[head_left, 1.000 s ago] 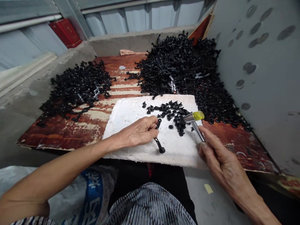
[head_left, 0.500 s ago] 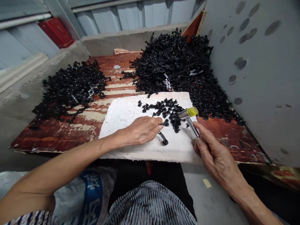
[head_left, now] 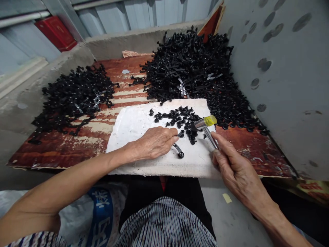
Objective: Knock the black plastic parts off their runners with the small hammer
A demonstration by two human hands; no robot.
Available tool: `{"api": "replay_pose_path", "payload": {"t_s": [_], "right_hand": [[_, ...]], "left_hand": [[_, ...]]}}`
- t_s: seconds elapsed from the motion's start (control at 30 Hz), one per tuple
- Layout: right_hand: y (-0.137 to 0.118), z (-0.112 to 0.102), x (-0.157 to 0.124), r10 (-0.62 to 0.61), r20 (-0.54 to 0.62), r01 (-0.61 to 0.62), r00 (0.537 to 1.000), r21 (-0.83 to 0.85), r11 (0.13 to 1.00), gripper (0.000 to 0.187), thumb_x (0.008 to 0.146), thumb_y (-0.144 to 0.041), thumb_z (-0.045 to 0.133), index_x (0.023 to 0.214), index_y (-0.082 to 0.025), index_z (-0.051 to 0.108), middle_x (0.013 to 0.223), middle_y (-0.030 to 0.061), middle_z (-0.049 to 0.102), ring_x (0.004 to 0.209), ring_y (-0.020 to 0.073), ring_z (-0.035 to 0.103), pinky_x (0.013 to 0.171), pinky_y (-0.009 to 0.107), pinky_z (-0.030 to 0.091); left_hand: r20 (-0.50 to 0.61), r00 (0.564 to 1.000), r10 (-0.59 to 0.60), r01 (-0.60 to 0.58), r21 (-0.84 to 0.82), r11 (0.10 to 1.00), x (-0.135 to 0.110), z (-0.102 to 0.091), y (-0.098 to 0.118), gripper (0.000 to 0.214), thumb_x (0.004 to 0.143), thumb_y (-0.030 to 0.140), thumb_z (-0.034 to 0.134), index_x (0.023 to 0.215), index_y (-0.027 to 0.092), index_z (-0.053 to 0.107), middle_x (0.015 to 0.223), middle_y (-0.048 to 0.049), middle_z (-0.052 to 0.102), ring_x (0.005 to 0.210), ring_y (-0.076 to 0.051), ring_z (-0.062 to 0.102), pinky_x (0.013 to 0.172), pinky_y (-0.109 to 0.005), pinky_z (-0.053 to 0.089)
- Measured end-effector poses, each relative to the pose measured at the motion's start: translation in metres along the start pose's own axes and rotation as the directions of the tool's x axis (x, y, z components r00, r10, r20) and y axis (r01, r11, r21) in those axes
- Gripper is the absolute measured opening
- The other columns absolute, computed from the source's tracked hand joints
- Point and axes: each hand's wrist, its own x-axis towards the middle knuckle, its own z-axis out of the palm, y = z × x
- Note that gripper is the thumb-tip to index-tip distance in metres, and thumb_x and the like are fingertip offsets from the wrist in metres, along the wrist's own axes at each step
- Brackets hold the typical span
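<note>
The left hand lay palm-down on a crusty white board, its wrinkled fingers drawn together and pointing toward a small black plastic piece. The fingertips came just beside that piece, but I could not tell from my feed whether they had hold of it. A longer black strip, slim and curved with a round foot, lay on the board just past the fingers.

The right hand was closed around the slim metal handle of a small hammer, gripping it firmly. The hammer's steel head ended in a glossy, translucent yellow tip and hung over the edge of a loose scatter of black mushroom-shaped pieces.

The board's chalky surface rested on a plank of red-brown wood, its finish worn and peeling in pale streaks. Two heaps of tangled black parts sat on the plank behind the board, the larger one running along a grey metal panel marked with dark oval smudges. A rough concrete ledge edged the far side. Below the hands I could make out striped cloth and a woven sack with blue printing.
</note>
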Motion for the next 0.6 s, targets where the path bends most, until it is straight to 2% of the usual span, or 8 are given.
{"api": "replay_pose_path", "payload": {"t_s": [0.2, 0.4, 0.6], "right_hand": [[-0.0007, -0.001, 0.0005, 0.001, 0.007, -0.001, 1.0, -0.01, 1.0, 0.047, 0.098, -0.029, 0.041, 0.142, -0.014, 0.049, 0.131, 0.0169, 0.064, 0.125, 0.0292, 0.058, 0.102, 0.049, 0.049], [-0.0005, -0.0015, 0.0002, 0.014, 0.005, -0.014, 1.0, -0.013, 1.0, 0.047, 0.097, -0.029, 0.041, 0.141, -0.015, 0.05, 0.125, 0.0169, 0.067, 0.119, 0.0298, 0.063, 0.099, 0.049, 0.052], [0.0, -0.0009, -0.0006, 0.019, 0.001, -0.019, 1.0, -0.008, 1.0, 0.047, 0.097, -0.029, 0.042, 0.142, -0.015, 0.049, 0.136, 0.0149, 0.061, 0.122, 0.0272, 0.061, 0.101, 0.046, 0.05]], "left_hand": [[-0.042, 0.998, 0.04, -0.039, 0.023, 0.999, 0.0023, 0.0058, -0.0064, 0.028, 0.099, 0.034, 0.031, 0.075, 0.021, 0.039, 0.061, 0.0039, 0.039, 0.053, -0.011, 0.039, 0.055, -0.027, 0.028], [-0.035, 0.999, 0.03, -0.029, 0.038, 0.999, 0.0039, 0.0046, -0.0039, 0.027, 0.098, 0.032, 0.031, 0.075, 0.021, 0.038, 0.06, 0.0044, 0.036, 0.052, -0.011, 0.037, 0.055, -0.027, 0.027], [-0.034, 0.999, 0.041, -0.042, -0.032, 0.999, 0.0029, 0.0, 0.0002, 0.028, 0.097, 0.029, 0.031, 0.071, 0.021, 0.032, 0.062, 0.0041, 0.037, 0.055, -0.01, 0.039, 0.054, -0.025, 0.029]]}}
